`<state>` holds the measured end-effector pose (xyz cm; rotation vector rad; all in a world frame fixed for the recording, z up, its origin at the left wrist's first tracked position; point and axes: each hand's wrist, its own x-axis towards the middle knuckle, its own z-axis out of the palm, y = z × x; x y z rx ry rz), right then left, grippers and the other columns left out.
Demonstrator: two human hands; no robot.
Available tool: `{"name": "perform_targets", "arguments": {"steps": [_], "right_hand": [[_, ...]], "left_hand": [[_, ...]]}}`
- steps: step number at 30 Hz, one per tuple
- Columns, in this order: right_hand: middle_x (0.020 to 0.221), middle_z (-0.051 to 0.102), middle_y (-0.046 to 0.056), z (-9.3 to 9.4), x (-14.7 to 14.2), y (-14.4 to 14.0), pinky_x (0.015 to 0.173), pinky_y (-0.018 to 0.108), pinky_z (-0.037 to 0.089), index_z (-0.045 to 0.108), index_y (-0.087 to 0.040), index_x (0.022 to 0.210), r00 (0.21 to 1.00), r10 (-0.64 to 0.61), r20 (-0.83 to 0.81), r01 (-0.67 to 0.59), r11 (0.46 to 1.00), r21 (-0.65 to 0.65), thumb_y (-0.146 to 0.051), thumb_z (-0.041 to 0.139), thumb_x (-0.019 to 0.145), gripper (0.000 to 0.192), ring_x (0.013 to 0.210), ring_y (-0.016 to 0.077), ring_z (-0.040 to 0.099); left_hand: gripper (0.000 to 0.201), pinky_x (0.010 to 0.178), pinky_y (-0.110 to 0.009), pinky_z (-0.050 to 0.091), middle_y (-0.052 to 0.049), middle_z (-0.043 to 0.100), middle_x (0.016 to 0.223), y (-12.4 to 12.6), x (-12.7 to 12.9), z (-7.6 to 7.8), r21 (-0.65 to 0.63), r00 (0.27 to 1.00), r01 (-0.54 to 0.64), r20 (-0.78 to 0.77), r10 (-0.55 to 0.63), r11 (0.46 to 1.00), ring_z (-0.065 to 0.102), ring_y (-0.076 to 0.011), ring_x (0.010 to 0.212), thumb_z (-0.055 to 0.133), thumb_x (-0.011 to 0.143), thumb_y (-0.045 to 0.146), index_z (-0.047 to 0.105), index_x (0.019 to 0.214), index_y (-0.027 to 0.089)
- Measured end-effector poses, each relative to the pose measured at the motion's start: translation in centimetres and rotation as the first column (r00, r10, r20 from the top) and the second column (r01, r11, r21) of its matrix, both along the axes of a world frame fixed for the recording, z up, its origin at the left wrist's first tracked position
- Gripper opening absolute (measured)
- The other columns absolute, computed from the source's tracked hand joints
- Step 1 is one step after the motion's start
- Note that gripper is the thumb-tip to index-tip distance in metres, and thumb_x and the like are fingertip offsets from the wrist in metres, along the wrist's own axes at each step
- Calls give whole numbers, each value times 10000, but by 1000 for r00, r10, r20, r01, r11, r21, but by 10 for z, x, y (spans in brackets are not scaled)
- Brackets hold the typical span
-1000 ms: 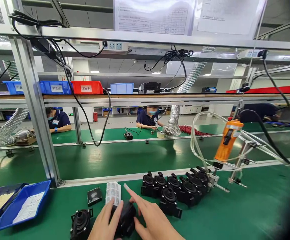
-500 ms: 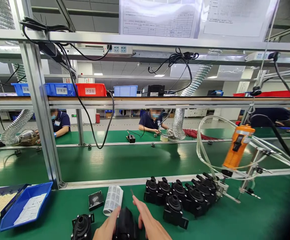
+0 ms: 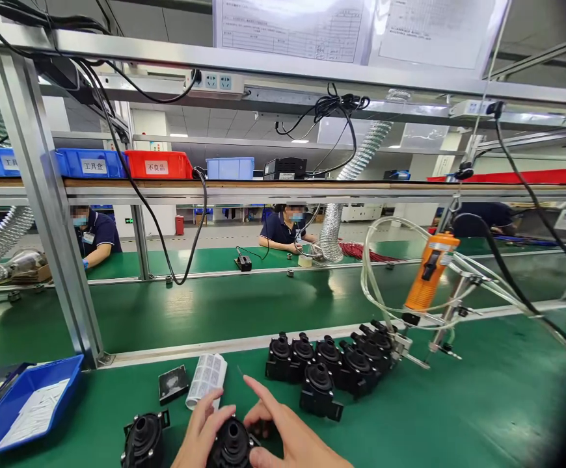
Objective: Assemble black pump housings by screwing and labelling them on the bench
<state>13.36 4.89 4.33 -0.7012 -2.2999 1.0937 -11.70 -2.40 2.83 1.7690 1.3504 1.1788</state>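
Note:
Both of my hands are at the bottom edge of the head view, closed around a black plastic pump part (image 3: 232, 444) with its round port facing up. My left hand (image 3: 199, 434) grips its left side. My right hand (image 3: 283, 432) holds its right side, index finger stretched forward. A second black pump part (image 3: 142, 441) stands just to the left on the green mat. Right behind my fingers lies a roll of white labels (image 3: 207, 379) beside a small black square piece (image 3: 173, 383).
A row of several black pump parts (image 3: 332, 364) stands ahead on the right. An orange electric screwdriver (image 3: 428, 272) hangs over them with hoses. Blue trays (image 3: 29, 406) sit at the left. An aluminium post (image 3: 43, 195) rises at the left. Other people work across the green belt.
The black pump part has turned in my hands, so its round port now faces up. My fingers shifted around it. The view has swung slightly.

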Motion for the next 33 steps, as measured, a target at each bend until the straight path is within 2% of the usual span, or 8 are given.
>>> {"name": "perform_targets", "arguments": {"steps": [5, 7, 10, 13, 15, 18, 22, 33], "right_hand": [[1233, 717, 73, -3, 3, -1, 1002, 394, 483, 146, -298, 1702, 999, 7, 39, -7, 1000, -9, -480, 680, 916, 967, 1066, 260, 647], [1223, 720, 66, -2, 1, -3, 959, 376, 505, 174, -297, 1698, 998, -24, 57, 24, 1000, -8, -455, 674, 917, 940, 1016, 243, 647], [1221, 712, 62, 2, -7, -7, 851, 338, 527, 346, -298, 1645, 991, -128, 48, 128, 992, 2, -431, 646, 938, 780, 913, 210, 641], [1108, 702, 72, 6, -19, -13, 701, 301, 492, 651, -242, 1390, 940, -334, -69, 331, 942, -55, -518, 596, 985, 493, 769, 182, 591], [933, 665, 56, 7, -25, -16, 653, 290, 444, 738, -194, 1126, 884, -433, -177, 407, 898, -166, -633, 593, 978, 486, 708, 171, 535], [667, 487, -28, 6, -30, -21, 563, 259, 334, 633, -187, 813, 854, -454, -254, 339, 856, -390, -768, 658, 887, 586, 589, 126, 398], [521, 327, -99, -4, -37, -31, 496, 239, 197, 487, -220, 713, 898, -388, -209, 205, 787, -582, -860, 704, 778, 679, 481, 79, 240], [614, 398, -56, -27, -51, -40, 562, 235, 223, 503, -182, 677, 917, -367, -154, 248, 829, -501, -844, 701, 794, 700, 600, 95, 306]], "left_hand": [[545, 1139, -491, 519, -79, 783, 1138, 9, 4, -2, -63, 984, 87, 164, -76, 994, 711, -318, 1187, 506, 977, 711, 749, 1296, 342], [569, 1107, -491, 540, -77, 786, 1087, 9, 3, -6, -82, 978, 81, 196, -64, 993, 732, -330, 1124, 596, 913, 737, 771, 1251, 314], [731, 1096, -467, 543, -92, 768, 1216, 7, 2, -16, -117, 960, 70, 277, -35, 991, 708, -372, 1184, 782, 722, 774, 746, 1268, 288], [892, 1061, -426, 558, -157, 728, 1312, 8, 4, -30, -166, 936, 35, 352, 26, 986, 696, -364, 1223, 780, 711, 803, 636, 1379, 230], [905, 1054, -393, 548, -190, 700, 1343, 9, 4, -39, -179, 897, 24, 439, 58, 984, 670, -348, 1268, 778, 734, 793, 592, 1399, 209], [889, 985, -350, 559, -187, 660, 1368, 11, 5, -50, -160, 824, 79, 566, 26, 984, 676, -321, 1241, 816, 737, 753, 563, 1409, 229], [836, 895, -324, 572, -169, 653, 1328, 12, 5, -52, -178, 788, 97, 615, 34, 979, 717, -280, 1107, 850, 745, 701, 575, 1387, 240], [757, 905, -354, 564, -151, 665, 1285, 6, 8, -30, -201, 784, 77, 618, 65, 977, 718, -269, 1065, 859, 769, 645, 608, 1342, 219]]}}
